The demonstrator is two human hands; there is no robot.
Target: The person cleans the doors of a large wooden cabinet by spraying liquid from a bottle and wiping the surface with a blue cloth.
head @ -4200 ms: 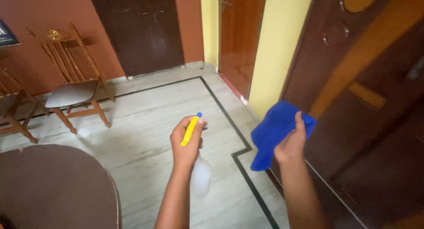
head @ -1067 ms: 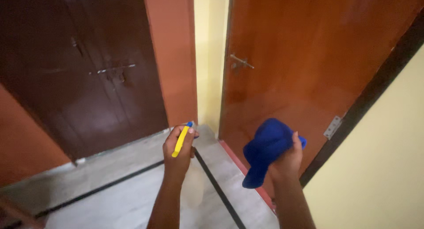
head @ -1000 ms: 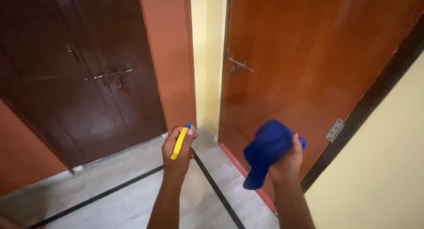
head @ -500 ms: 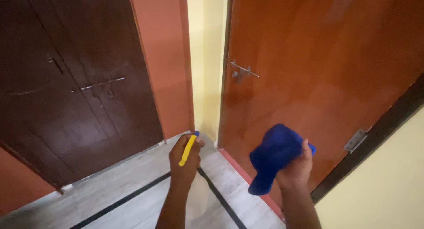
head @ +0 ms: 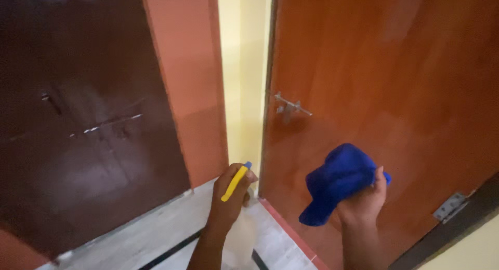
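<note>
Standing before two doors, the person faces a dark brown door [head: 88, 119] on the left. The left hand [head: 228, 200] is closed round a spray bottle [head: 238, 233] with a yellow trigger [head: 235, 182]. The right hand [head: 364, 205] clutches a bunched blue cloth [head: 335, 181] just before the orange-brown door [head: 384, 82] and its metal latch [head: 291, 106].

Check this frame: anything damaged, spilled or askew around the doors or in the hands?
Nothing stands out. The left hand grips a spray bottle upright, the right hand holds a bunched blue cloth, and the orange door with its latch looks intact. No spill shows on the floor.
</note>
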